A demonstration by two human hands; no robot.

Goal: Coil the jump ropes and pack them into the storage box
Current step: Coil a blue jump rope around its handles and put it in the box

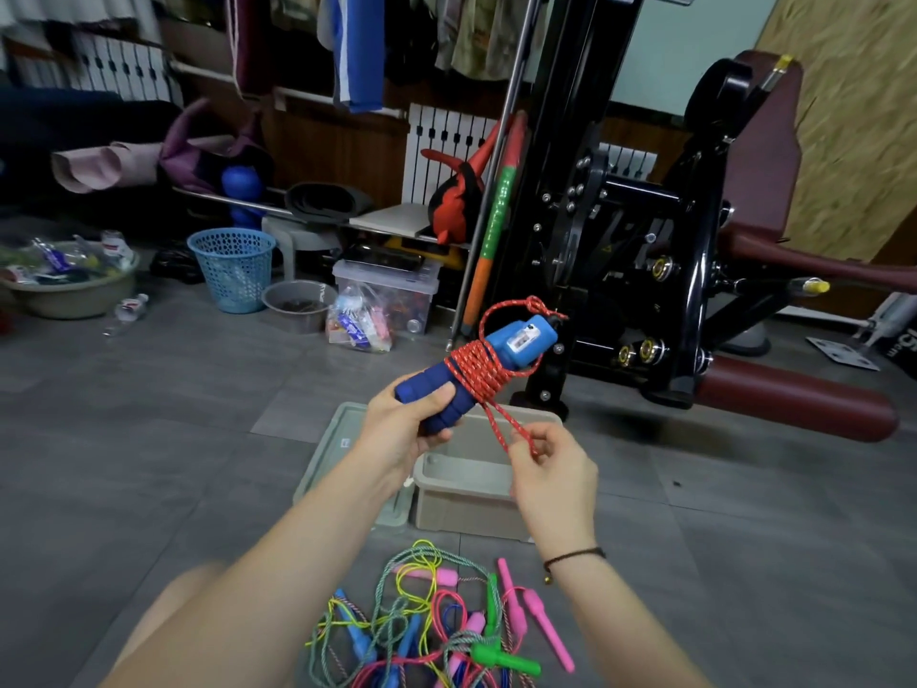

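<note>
Red rope (479,362) is wound around blue handles (446,389) gripped by left hand (404,429); right hand (551,469) pinches its loop at 4 o'clock.

We hold both bare forearms out ahead, rising from the lower edge of view. Our left hand (402,429) grips the blue handles (449,397), thumb laid on top and fingers curled underneath. Our right hand (551,471), near it and slightly lower, has its back toward us and pinches a loop of the red rope (501,429) between thumb and fingertips.
</note>
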